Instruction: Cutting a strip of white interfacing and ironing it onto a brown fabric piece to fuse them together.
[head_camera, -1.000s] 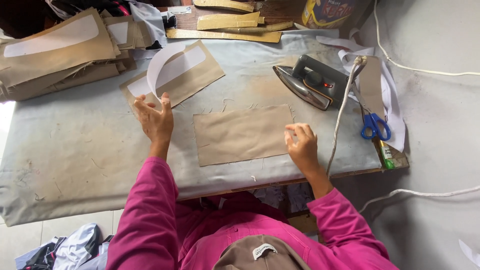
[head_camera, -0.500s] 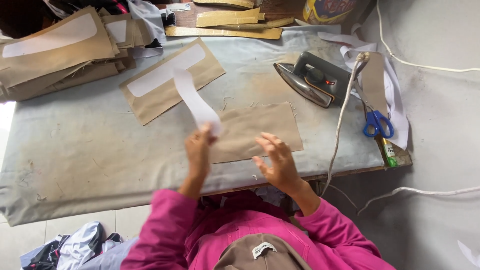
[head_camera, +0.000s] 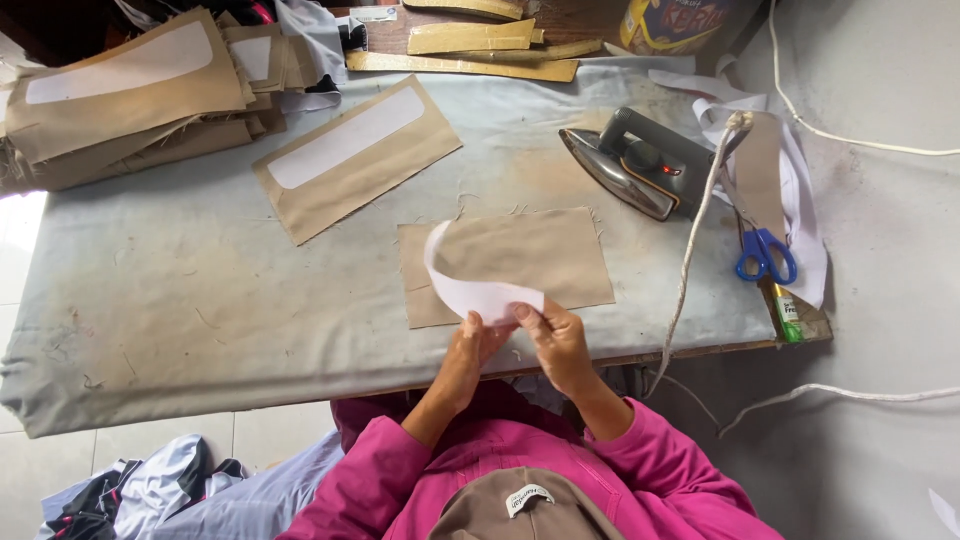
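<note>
A tan fabric piece (head_camera: 530, 255) lies flat near the front edge of the grey ironing table (head_camera: 180, 300). Above its near edge a curling white strip (head_camera: 470, 290) is held up by both hands. My left hand (head_camera: 472, 342) pinches the strip's near end from the left, and my right hand (head_camera: 552, 332) pinches it from the right. The strip's far end bends upward over the fabric. Farther back on the left lies another tan piece with a white strip on it (head_camera: 350, 155).
A grey iron (head_camera: 640, 165) rests on its side at the right, its cord (head_camera: 690, 260) trailing over the front edge. Blue scissors (head_camera: 765, 255) lie on tan and white strips at the right end. A stack of tan pieces (head_camera: 130, 90) fills the back left.
My left hand took the white strip off the far tan piece and brought it toward me. Both hands have moved to the front edge and now hold the strip together.
</note>
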